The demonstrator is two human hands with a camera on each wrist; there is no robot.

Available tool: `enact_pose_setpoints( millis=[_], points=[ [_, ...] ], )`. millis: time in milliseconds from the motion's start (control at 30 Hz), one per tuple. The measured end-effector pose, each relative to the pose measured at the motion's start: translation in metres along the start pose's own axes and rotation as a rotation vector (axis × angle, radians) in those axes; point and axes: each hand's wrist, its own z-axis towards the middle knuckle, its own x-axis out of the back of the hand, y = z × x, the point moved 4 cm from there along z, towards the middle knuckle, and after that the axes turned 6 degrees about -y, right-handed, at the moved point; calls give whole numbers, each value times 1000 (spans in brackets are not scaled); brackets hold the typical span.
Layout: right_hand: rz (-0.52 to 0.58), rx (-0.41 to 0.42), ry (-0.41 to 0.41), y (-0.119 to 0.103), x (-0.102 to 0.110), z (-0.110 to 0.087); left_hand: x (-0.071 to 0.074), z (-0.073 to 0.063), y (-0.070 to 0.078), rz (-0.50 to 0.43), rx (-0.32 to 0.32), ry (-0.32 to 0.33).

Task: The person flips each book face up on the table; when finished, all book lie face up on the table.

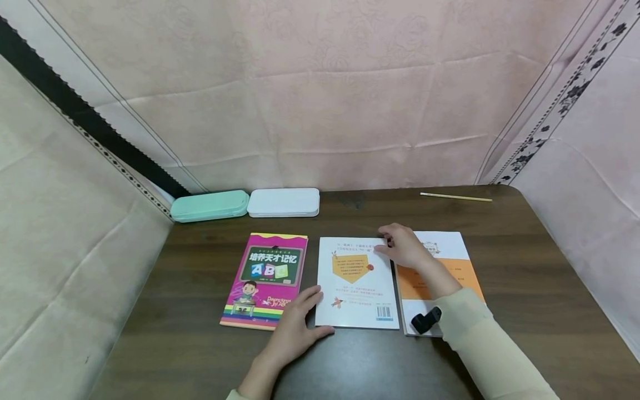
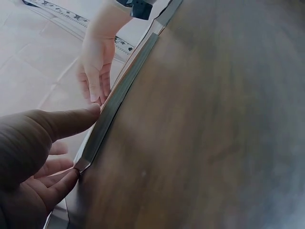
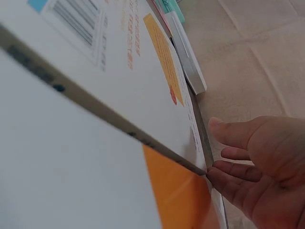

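A white book [image 1: 356, 303], back cover up with an orange pentagon and a barcode, lies flat in the middle of the table. At its near left corner is my left hand [image 1: 295, 328], fingers by the left side and thumb by the near edge. The left wrist view shows that thumb [image 2: 71, 121] along the book's edge [image 2: 107, 114] and a fingertip at the corner. My right hand [image 1: 407, 250] reaches over an orange-and-white book [image 1: 457, 272]. In the right wrist view, its fingertips [image 3: 217, 174] touch the white book's far right corner, thumb raised apart.
To the left lies a pink book [image 1: 240, 300] with ABC on its cover. A mint green case [image 1: 210, 206] and a white case [image 1: 283, 203] sit along the back edge. A thin yellowish stick [image 1: 456, 196] lies at the back right. Cloth curtains surround the table.
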Motion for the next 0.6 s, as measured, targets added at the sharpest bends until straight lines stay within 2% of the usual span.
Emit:
enact_pose_setpoints(
  millis=[133,333,467,600],
  points=[
    [-17,-18,0,-5,0,-1,-2,0,0,-1,22,-20],
    [-110,-66,29,-16,-8,-6,-4,0,3,31,62,-43],
    [-143,-78,28,-17,-11,-6,-5,0,5,64,60,-21],
    [-188,-31,47,-18,-9,-5,-4,1,6,78,57,13]
  ],
)
